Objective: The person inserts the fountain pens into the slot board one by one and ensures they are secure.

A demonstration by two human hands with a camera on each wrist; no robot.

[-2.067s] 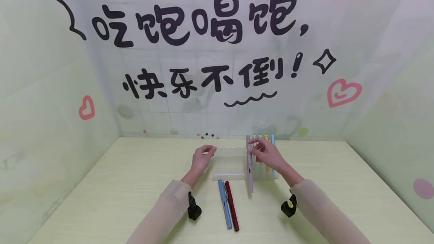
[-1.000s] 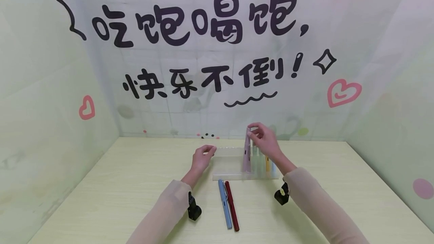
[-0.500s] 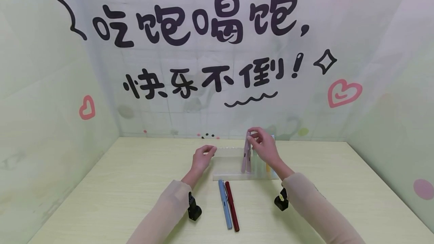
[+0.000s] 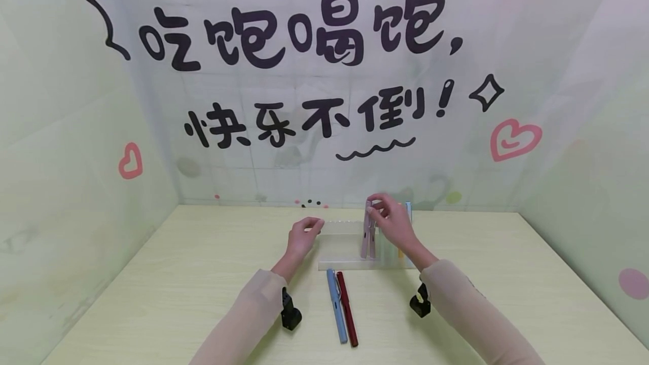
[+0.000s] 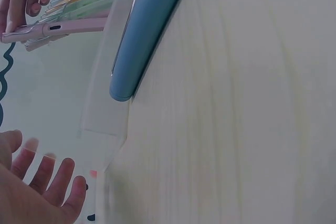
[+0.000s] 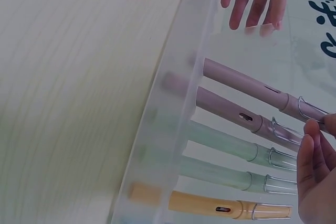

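My left hand (image 4: 303, 235) holds the left end of a clear pen rack (image 4: 341, 265) between thumb and fingers. My right hand (image 4: 397, 221) pinches the cap end of a purple pen (image 6: 247, 82), which stands in the rack, leaning slightly. Right beside it is a second purple pen (image 6: 226, 108). Beyond that, in the right wrist view, come two pale green pens, one a green pen (image 6: 215, 172) and the other just above it, then an orange pen (image 6: 205, 203). A light blue pen (image 4: 408, 207) at the rack's right end is partly hidden by my right hand.
On the table (image 4: 203, 297) in front of the rack, a blue pen (image 4: 337, 306) and a dark red pen (image 4: 347, 308) lie side by side. A printed backdrop (image 4: 284, 179) rises close behind the rack.
The purple pen has gone from in front of the rack up and into it, left of the other purple one. Lately my right hand has lowered slightly with it. My left hand stays put.
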